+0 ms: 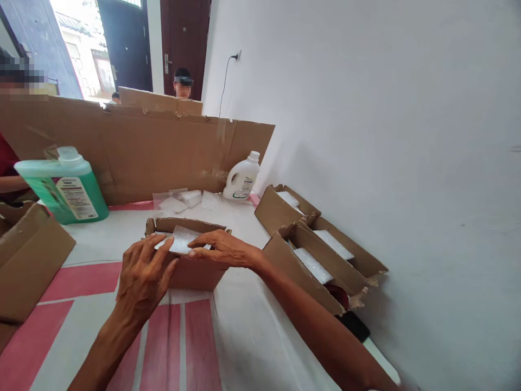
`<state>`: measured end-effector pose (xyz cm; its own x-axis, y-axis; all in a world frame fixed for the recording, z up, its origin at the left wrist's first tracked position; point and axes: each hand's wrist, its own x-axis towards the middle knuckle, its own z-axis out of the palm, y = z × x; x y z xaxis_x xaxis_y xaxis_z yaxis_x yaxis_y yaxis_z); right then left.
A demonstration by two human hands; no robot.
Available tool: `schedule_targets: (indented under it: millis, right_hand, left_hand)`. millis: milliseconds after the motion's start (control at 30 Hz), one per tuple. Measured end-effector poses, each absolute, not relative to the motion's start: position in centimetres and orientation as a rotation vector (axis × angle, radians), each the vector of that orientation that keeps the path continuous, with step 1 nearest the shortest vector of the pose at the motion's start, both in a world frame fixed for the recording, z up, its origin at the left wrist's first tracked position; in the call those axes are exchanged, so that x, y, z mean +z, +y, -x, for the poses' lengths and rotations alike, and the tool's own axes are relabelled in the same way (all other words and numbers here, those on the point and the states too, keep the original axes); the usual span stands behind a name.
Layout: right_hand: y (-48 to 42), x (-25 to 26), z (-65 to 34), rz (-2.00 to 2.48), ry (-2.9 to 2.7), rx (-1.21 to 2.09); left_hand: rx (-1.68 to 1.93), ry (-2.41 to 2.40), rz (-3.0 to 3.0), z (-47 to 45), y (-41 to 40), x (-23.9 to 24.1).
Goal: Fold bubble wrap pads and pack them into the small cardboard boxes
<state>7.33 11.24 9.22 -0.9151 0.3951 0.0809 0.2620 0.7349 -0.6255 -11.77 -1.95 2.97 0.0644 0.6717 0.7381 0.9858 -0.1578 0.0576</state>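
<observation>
A small open cardboard box (191, 271) stands in the middle of the table. A white bubble-wrap pad (182, 239) lies in its open top. My left hand (142, 274) rests on the box's near left edge, fingers touching the pad. My right hand (222, 250) lies flat across the box's right side, fingertips pressing on the pad. Whatever is under the pad is hidden.
Three more open boxes (317, 255) with bubble wrap stand at the right by the white wall. A green jug (65, 184), a white bottle (242, 178) and loose wrap pieces (183, 200) sit before a tall cardboard sheet (163, 152). Another box (28, 260) is left. People sit beyond.
</observation>
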Motion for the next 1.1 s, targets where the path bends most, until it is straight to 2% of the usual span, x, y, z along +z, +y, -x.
schedule_targets:
  millis: [100, 167, 267, 333, 433, 500, 667, 767, 933, 1100]
  right_hand:
    - [10.1, 10.6, -10.3, 0.619, -2.425, 0.837]
    - [9.2, 9.9, -12.8, 0.777, -2.138, 0.802]
    - [7.6, 5.3, -15.2, 1.044, -1.768, 0.859]
    - [6.2, 1.0, -15.1, 1.047, -1.716, 1.073]
    - [4.0, -3.5, -13.6, 0.934, -1.705, 1.285]
    - [2.6, -4.1, -13.7, 0.926, -1.653, 1.319]
    - [-0.1, -1.1, -17.5, 1.038, -1.630, 1.190]
    - [-1.7, -0.4, -16.6, 0.995, -1.670, 1.121]
    - [-3.6, -1.0, -12.0, 0.791, -1.712, 1.254]
    - [-3.1, -0.8, -17.5, 0.955, -1.613, 1.193]
  left_hand:
    - [-1.017, -1.800, 1.755, 11.8, -3.0, 3.0]
    - [-1.226, -1.908, 1.601, 12.2, -4.1, 2.2]
    - [-1.732, -2.252, 1.248, 13.7, -5.3, -0.6]
    - [-2.094, -2.498, 1.081, 14.4, -5.2, -2.9]
    - [-2.388, -2.555, 1.294, 13.7, -3.9, -5.0]
    - [-2.385, -2.526, 1.424, 11.8, -3.0, -5.2]
    - [-2.338, -2.508, 1.595, 7.0, -3.7, -4.6]
    - [-2.282, -2.452, 1.562, 9.0, -6.6, -4.7]
    - [-1.856, -2.551, 1.398, 14.1, -11.3, -3.3]
    - [-1.937, -2.436, 1.731, 9.3, -8.9, -5.2]
